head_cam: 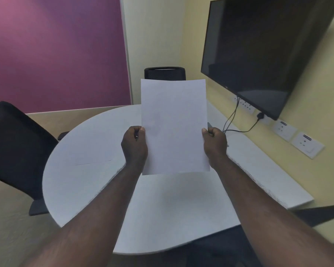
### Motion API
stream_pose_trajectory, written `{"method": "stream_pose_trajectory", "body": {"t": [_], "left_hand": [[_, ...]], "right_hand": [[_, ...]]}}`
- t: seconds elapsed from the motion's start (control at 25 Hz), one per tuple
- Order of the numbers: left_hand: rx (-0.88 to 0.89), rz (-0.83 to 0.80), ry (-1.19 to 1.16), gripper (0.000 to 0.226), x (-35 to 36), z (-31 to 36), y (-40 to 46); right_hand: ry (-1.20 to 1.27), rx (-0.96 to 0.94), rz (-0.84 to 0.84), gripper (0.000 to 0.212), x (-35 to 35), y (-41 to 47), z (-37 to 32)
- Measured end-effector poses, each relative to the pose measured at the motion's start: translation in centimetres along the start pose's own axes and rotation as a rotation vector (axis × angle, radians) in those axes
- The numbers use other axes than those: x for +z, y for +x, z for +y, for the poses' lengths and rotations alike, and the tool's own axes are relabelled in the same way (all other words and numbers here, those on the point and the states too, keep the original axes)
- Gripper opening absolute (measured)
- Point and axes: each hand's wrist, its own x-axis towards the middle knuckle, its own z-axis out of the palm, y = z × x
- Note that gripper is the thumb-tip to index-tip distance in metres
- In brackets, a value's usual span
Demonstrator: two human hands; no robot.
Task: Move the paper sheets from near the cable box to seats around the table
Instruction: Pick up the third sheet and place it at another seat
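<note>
White paper sheets [174, 126] are held upright above the white table [81, 170], blank face toward me. My left hand [134, 145] grips the left edge and my right hand [215, 144] grips the right edge, thumbs on the front. Whether it is one sheet or a stack I cannot tell. A faint sheet outline [93, 162] lies flat on the table to the left. The cable box is hidden behind the paper and my right hand; only a dark bit [209, 125] shows there.
A black chair [14, 151] stands at the left, another chair [165, 73] at the far side, and a chair arm [320, 214] at the right. A dark wall screen [268, 54] hangs at the right, with cables [237, 130] and wall sockets [297, 137] below it.
</note>
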Motion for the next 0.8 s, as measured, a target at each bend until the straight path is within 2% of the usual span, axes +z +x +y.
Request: {"method": "stream_pose_trajectory", "body": {"t": [0.52, 0.8], "left_hand": [[-0.017, 0.016, -0.058, 0.018, 11.3, 5.1, -13.9], [-0.048, 0.003, -0.043, 0.017, 15.7, 4.8, -17.1]], "right_hand": [[0.015, -0.023, -0.048, 0.021, -18.5, 2.0, 3.7], [-0.029, -0.006, -0.049, 0.033, -22.7, 4.1, 6.9]]}}
